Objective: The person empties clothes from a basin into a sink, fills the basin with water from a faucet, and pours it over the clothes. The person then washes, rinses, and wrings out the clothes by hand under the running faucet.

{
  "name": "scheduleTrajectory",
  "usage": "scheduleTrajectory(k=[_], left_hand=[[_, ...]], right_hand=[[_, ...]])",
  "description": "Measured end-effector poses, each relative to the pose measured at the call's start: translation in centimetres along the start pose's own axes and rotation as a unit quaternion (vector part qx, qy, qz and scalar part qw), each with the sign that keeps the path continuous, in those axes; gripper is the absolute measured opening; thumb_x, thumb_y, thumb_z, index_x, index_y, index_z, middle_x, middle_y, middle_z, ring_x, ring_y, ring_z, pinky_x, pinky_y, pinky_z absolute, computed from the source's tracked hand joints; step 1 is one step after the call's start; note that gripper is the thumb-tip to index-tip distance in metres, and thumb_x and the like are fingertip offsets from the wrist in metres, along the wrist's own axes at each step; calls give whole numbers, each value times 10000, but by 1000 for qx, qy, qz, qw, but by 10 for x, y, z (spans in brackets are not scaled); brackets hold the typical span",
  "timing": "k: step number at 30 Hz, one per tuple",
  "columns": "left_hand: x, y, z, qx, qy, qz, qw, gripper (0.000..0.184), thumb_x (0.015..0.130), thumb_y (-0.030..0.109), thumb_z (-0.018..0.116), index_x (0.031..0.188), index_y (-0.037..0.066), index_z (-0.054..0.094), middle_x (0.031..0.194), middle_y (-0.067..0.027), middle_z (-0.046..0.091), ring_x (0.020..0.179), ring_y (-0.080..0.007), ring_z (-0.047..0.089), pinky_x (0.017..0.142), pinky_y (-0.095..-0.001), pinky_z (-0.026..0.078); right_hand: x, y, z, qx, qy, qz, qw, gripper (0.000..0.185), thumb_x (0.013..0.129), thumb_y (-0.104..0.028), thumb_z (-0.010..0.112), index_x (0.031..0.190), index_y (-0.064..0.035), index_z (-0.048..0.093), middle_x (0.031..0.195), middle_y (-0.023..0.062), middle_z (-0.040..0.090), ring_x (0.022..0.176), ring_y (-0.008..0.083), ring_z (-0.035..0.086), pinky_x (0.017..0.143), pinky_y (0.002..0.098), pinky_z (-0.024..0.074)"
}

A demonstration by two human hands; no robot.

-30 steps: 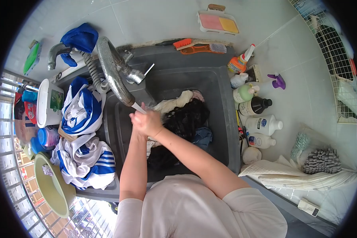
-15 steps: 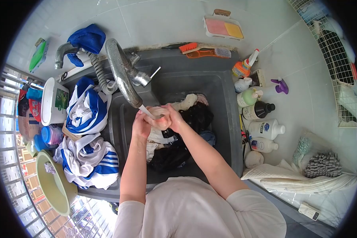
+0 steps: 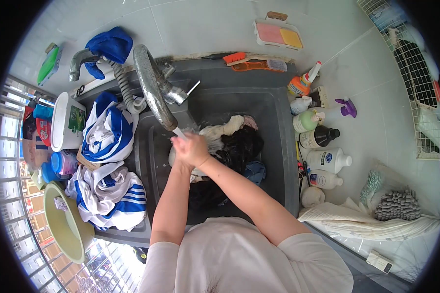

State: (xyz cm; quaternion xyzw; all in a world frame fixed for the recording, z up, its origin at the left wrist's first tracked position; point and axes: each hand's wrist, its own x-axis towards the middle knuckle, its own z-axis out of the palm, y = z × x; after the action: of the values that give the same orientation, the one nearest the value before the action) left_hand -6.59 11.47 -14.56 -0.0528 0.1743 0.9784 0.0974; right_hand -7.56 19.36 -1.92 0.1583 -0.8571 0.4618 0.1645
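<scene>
My left hand [image 3: 182, 157] and my right hand [image 3: 196, 148] are pressed together under the water running from the curved metal faucet [image 3: 154, 95]. The right hand is folded over the left, covering much of it. Both look closed, and whether anything lies between them is hidden. Water splashes around the fingers. Below them in the dark grey sink [image 3: 274, 141] lies a wet pile: a black garment [image 3: 242, 144], a cream-white cloth [image 3: 225, 128] and a blue cloth [image 3: 254, 172].
Blue-and-white garments [image 3: 110, 195] are heaped left of the basin, by a white tub [image 3: 66, 122] and a pale green basin [image 3: 66, 224]. Several bottles [image 3: 327, 158] line the right edge. Brushes [image 3: 256, 64] lie along the back ledge. A blue cloth [image 3: 110, 44] hangs over another tap.
My hands were cupped side by side under the stream with palms partly showing. Now my right hand has folded over the left, and they sit slightly further left and lower.
</scene>
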Motion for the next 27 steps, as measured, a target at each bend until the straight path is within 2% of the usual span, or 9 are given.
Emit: scheduleTrajectory(k=[3,4,9,12,17,19,22,25,27], left_hand=[[-4,8,93,37,272,-153,949,256,960,312,446,1096,124,555,885,-36,602,771,-175,596,651,-325,499],[-5,16,28,-46,-16,-251,967,250,967,299,427,1074,116,560,871,-43,624,760,-186,626,633,-339,520],[-7,26,124,162,243,-130,947,129,916,139,515,1032,85,522,872,-77,590,823,-196,615,635,-371,520],[-9,44,115,261,218,-90,936,126,883,46,527,1001,72,491,834,-67,551,812,-210,610,628,-374,517],[-4,35,111,423,173,-70,887,225,770,-50,578,854,92,425,839,-42,523,705,-154,566,626,-275,473],[-5,45,106,448,196,-75,869,301,712,-84,620,904,75,451,814,-31,522,720,-140,565,615,-266,472],[-23,78,109,772,187,97,599,437,653,48,741,1003,80,482,936,-158,573,836,-287,589,715,-377,484],[-41,83,67,871,52,97,478,577,646,-6,693,1187,74,509,1160,-176,535,998,-306,575,830,-385,496],[-43,69,60,771,65,50,632,548,659,-2,661,1186,50,520,1155,-159,552,976,-294,583,852,-387,493]], right_hand=[[14,39,6,-52,-15,62,997,312,860,-288,595,632,-75,605,659,144,605,616,368,598,566,455,475],[17,57,4,-62,22,86,994,330,872,-293,580,634,-66,602,648,149,604,616,363,600,559,450,470],[-10,144,-6,59,10,311,948,340,902,-285,562,670,-40,603,561,129,587,552,326,596,547,424,465],[-24,156,-28,-54,-81,205,974,200,836,-107,634,1007,-17,584,992,149,617,940,300,608,825,387,470],[-31,83,-27,315,-324,82,888,826,708,-44,729,1424,-88,320,1327,89,460,1152,214,518,908,359,450],[-27,70,-24,348,-299,217,861,688,704,-53,736,1320,-61,432,1170,93,558,1042,145,555,839,309,476],[-19,73,-21,168,-316,238,903,353,676,-14,723,957,-18,508,729,42,587,708,119,572,674,284,479],[-6,47,-34,104,-299,107,942,381,650,-67,730,977,-5,546,864,130,649,788,225,654,687,316,507],[-5,39,-29,171,-313,119,927,365,652,-60,712,969,-3,541,825,135,623,772,211,638,673,314,500]])
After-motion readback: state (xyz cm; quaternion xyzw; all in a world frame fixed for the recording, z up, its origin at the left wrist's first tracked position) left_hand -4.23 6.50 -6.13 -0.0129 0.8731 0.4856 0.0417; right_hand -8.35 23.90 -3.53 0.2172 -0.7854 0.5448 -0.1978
